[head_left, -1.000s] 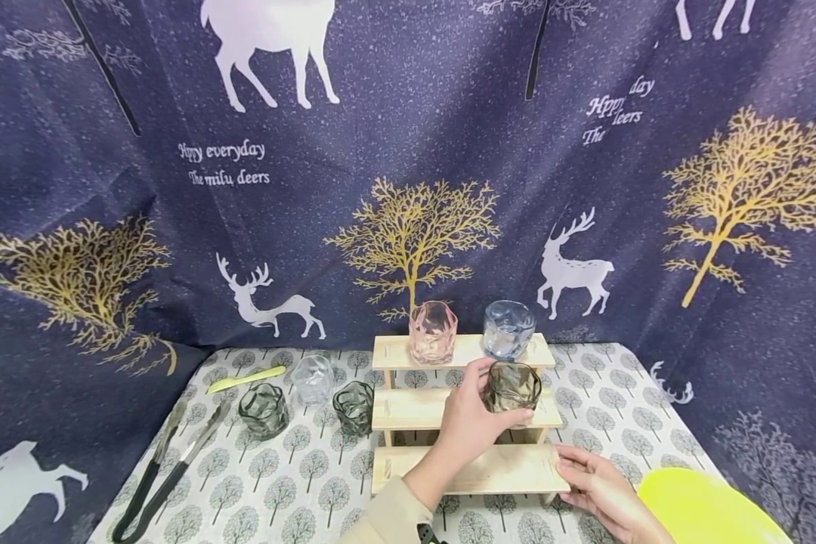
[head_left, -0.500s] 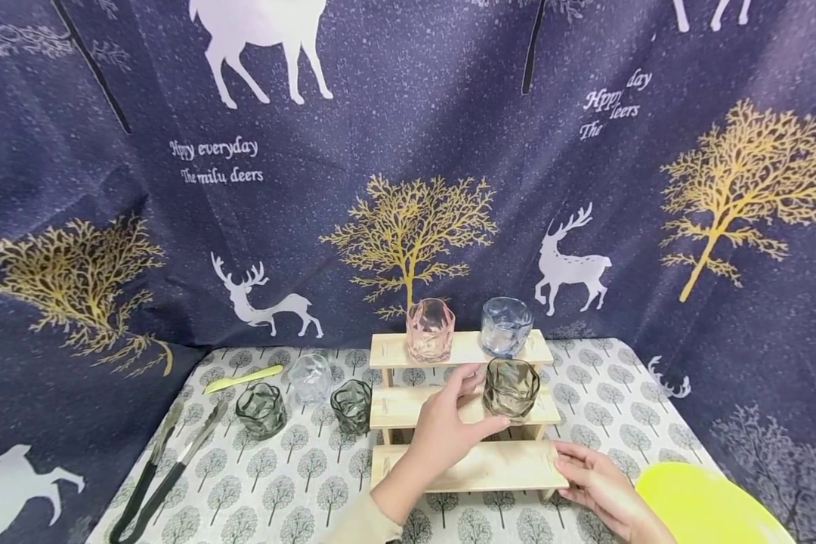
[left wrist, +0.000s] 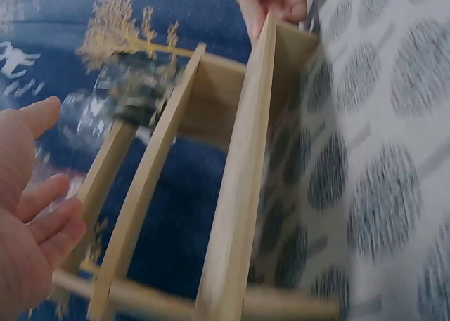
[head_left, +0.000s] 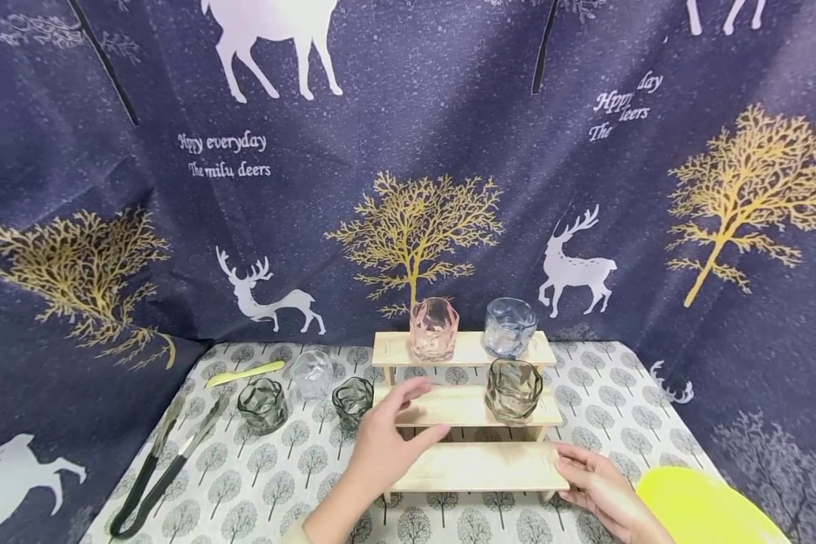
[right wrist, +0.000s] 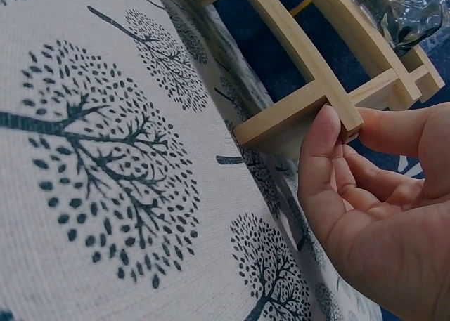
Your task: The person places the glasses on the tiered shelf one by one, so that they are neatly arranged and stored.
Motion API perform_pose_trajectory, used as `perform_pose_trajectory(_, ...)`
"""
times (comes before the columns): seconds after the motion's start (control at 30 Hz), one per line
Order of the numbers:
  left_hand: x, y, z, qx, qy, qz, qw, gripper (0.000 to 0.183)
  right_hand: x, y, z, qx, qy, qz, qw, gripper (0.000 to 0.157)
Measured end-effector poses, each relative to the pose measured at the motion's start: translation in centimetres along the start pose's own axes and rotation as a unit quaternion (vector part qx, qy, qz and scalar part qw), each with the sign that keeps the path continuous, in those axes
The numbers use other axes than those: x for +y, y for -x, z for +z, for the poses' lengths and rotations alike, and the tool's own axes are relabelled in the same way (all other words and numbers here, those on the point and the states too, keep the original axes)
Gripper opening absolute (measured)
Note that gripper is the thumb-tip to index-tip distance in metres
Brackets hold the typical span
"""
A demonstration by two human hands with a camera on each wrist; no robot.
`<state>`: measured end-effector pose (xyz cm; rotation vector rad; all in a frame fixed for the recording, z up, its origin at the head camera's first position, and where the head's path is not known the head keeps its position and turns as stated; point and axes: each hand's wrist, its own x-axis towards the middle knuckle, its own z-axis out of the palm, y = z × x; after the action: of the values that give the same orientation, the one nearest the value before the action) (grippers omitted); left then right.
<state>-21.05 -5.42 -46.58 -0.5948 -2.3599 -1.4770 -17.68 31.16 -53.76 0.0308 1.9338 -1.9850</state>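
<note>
My left hand (head_left: 387, 438) is in front of the left part of a three-step wooden shelf (head_left: 476, 465), fingers and thumb spread apart with nothing between them. On the middle step, at its right end, stands a smoky brown glass (head_left: 514, 391). A pink glass (head_left: 434, 330) and a blue glass (head_left: 509, 328) stand on the top step. At the lowest step's right end my right hand (head_left: 601, 487) pinches the board's corner between thumb and fingers; the right wrist view shows this hand (right wrist: 380, 194) at the board end up close.
Left of the shelf stand two dark green glasses (head_left: 262, 406) and a clear glass (head_left: 312, 375) on the tree-print cloth. A yellow-green spreader (head_left: 245, 373) and black-handled tongs (head_left: 166, 468) lie farther left. A bright yellow rounded object (head_left: 700, 506) is at the front right.
My left hand has let go of the smoky brown glass and moved left, away from it. The glass stays on the middle step. My right hand keeps its hold on the shelf.
</note>
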Motion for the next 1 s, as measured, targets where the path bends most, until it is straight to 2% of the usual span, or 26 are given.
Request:
perform_pose_trajectory(0.13, -1.3, 0.6, -2.7, 0.05, -0.04, -0.025, 0.9977, 0.07, 0.1, 0.1, 0.0, -0.001, -0.003, 0.001, 1.0, 0.07)
perform_pose_trajectory(0.27, -3.5, 0.8, -5.2, 0.088, -0.057, -0.036, 0.9938, 0.078, 0.1, 0.1, 0.0, -0.003, 0.0, -0.002, 1.0, 0.068)
perform_pose_trajectory(0.4, -6.7, 1.1, -6.6, 0.088, -0.069, -0.025, 0.9934, 0.088, 0.1, 0.0, 0.0, -0.001, -0.002, -0.002, 1.0, 0.068)
perform_pose_trajectory(0.53, -9.8, 1.6, -7.0, 0.046, -0.066, -0.046, 0.9957, 0.098, 0.0, 0.1, 0.0, -0.002, -0.002, 0.0, 1.0, 0.07)
perform_pose_trajectory(0.7, -12.1, 1.7, -6.8, 0.006, -0.042, -0.078, 0.9961, 0.104, 0.1, 0.1, 0.0, 0.003, 0.0, 0.004, 1.0, 0.071)
perform_pose_trajectory(1.0, -14.6, 0.6, -6.0, 0.031, -0.007, -0.118, 0.9925, 0.094, 0.1, 0.1, -0.1, 0.001, 0.0, 0.001, 1.0, 0.069)
